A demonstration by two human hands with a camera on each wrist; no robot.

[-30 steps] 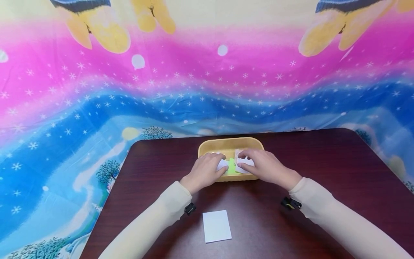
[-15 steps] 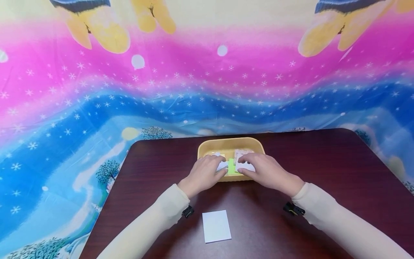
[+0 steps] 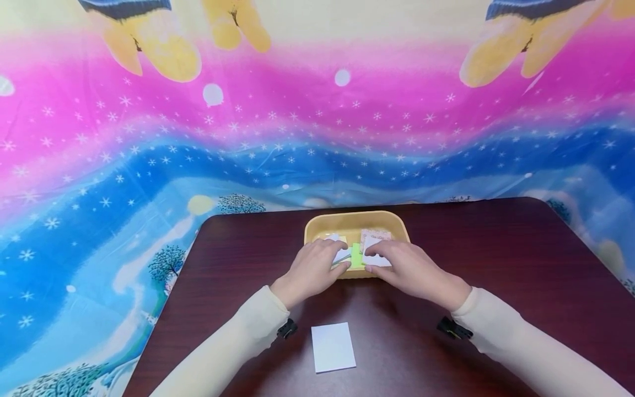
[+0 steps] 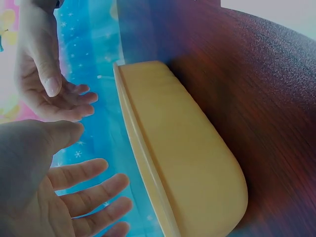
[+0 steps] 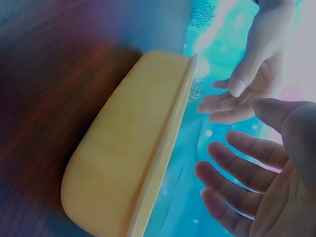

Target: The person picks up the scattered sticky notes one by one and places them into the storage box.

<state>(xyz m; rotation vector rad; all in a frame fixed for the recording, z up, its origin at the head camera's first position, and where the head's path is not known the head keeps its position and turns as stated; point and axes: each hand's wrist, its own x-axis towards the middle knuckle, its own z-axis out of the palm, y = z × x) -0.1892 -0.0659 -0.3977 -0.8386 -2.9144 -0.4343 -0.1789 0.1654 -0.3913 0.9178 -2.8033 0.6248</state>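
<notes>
A yellow plastic basket (image 3: 355, 219) stands near the far edge of the table, with sticky notes and small paper pads lying in it. My left hand (image 3: 313, 269) is over its left front part, fingers loosely bent and apart. Over the right front part is my right hand (image 3: 415, 270), thumb and fingers also spread. Both wrist views show empty palms above the basket rim. Between the hands lie a green sticky note (image 3: 356, 257), a white pad (image 3: 376, 255) and a pink patterned pad (image 3: 375, 234). Another white piece (image 3: 342, 255) is partly hidden by the left hand.
On the dark wooden table (image 3: 248, 259), a white square pad (image 3: 333, 347) lies between the forearms, in front of the basket. A colourful patterned cloth (image 3: 317, 127) hangs behind the table and along its left side.
The right hand has shifted slightly to the right and nearer the body, showing more of the pink patterned pad. The left hand has barely moved. The white pad on the table has stayed put.
</notes>
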